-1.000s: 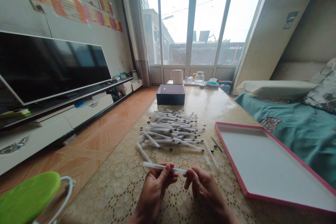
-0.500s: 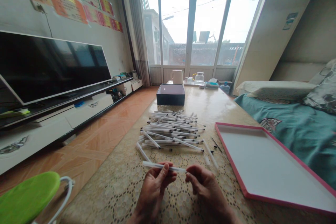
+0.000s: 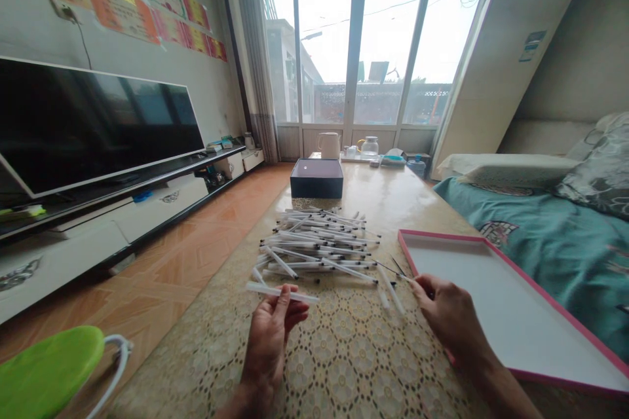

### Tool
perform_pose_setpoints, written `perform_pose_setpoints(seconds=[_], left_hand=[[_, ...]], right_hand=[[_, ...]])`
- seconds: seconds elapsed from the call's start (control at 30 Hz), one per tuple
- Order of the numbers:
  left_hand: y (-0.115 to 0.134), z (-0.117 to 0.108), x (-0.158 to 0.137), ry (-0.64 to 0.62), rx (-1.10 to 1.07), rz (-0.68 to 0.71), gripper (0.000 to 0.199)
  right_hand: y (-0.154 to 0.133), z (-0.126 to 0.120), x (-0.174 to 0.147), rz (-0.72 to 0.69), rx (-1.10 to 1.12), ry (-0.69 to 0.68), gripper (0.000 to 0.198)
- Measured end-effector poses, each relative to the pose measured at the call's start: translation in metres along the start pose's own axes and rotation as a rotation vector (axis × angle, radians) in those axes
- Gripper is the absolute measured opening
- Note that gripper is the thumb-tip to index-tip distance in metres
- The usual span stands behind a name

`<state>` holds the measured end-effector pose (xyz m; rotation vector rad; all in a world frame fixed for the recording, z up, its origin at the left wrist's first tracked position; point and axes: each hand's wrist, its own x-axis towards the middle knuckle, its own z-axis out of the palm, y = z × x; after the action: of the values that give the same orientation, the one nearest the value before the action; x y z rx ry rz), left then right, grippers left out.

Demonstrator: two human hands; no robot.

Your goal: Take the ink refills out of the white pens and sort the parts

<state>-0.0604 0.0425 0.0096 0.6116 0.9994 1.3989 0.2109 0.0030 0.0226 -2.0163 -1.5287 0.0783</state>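
Observation:
Between the thumb and fingers of my left hand (image 3: pixel 272 324) is a white translucent pen barrel (image 3: pixel 255 288), held nearly level above the table. My right hand (image 3: pixel 445 304) is away to the right, by the shallow tray's near-left edge, pinching a slim pen refill (image 3: pixel 405 279) with a thin dark end pointing left. Another thin dark stick (image 3: pixel 398 264) lies close to its fingertips. Two loose white tubes (image 3: pixel 393 291) rest between my hands. Beyond them, a heap of white pens with black ends (image 3: pixel 319 245) spreads across the patterned table.
A pink-rimmed shallow tray (image 3: pixel 491 314) with a white inside lies on the right. Behind the pens stands a dark open box (image 3: pixel 316 187). A jug (image 3: pixel 329 144) and a glass pot (image 3: pixel 369 146) are at the table's far end. A green stool (image 3: pixel 54 370) is at lower left.
My right hand has left the end of the pen barrel and moved right to the tray's edge, where it now grips the refill. My left hand has shifted slightly left with the barrel.

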Motion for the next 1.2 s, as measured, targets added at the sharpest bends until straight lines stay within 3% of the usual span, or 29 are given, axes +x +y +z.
perform_pose_setpoints(seconds=[0.1,0.23,0.63,0.9,1.07,1.2], left_hand=[[-0.004,0.002,-0.004,-0.020,0.047,-0.011,0.021],[-0.009,0.001,-0.007,-0.049,0.088,-0.030,0.026],[-0.016,-0.004,-0.011,-0.113,0.226,-0.082,0.022],[-0.023,-0.010,0.002,-0.119,0.294,-0.157,0.020],[-0.026,-0.014,0.007,-0.120,0.300,-0.193,0.019],[-0.025,-0.014,0.002,-0.119,0.301,-0.145,0.020]], right_hand=[[0.001,0.013,0.007,0.022,-0.229,0.120,0.024],[-0.002,0.027,0.010,-0.014,-0.254,0.138,0.023],[-0.003,0.059,-0.010,-0.151,-0.331,0.031,0.019],[-0.009,0.043,-0.009,-0.153,-0.224,0.059,0.016],[-0.042,0.027,-0.020,-0.296,0.078,-0.106,0.007],[-0.062,0.035,-0.032,-0.332,0.033,-0.182,0.009]])
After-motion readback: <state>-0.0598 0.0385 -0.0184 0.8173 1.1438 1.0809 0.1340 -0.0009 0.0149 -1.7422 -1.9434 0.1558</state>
